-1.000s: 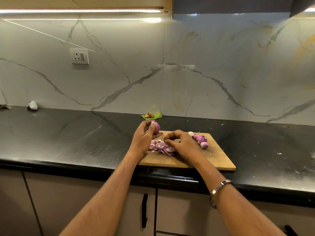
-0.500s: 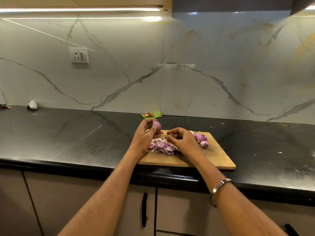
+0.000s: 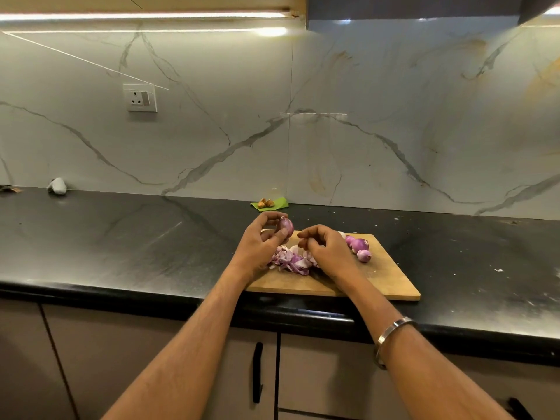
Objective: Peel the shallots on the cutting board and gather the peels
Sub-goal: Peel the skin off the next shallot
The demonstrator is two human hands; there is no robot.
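At the far left, against the marble backsplash (image 3: 394, 131), a small grey-white object (image 3: 57, 186) lies on the black countertop (image 3: 121, 237); what it is cannot be told. A wall socket (image 3: 141, 97) is mounted above it to the right. The counter surface from the left edge to the cutting board carries nothing else.

The wooden cutting board (image 3: 378, 283) lies right of centre, its near edge close to the counter's front edge and roughly parallel to it. The left hand (image 3: 257, 244) is raised over the board's far left corner, fingers and thumb curled round a purple shallot (image 3: 286, 227). Below and between both hands, a pile of purple peels (image 3: 292, 260) lies on the left part of the board. The right hand (image 3: 327, 250) hovers over the pile, fingers curled inward with thumb and fingertips drawn together; whether they pinch a peel cannot be told. A metal bangle (image 3: 394, 331) sits on the right forearm.

Behind the hands, a green leaf (image 3: 280, 203) bearing small brown pieces (image 3: 266, 203) lies at the backsplash. Right of the right hand, peeled shallots (image 3: 360, 248) are grouped near the board's far edge. The board's near right area is bare, and the counter beyond it shows only scattered pale specks.
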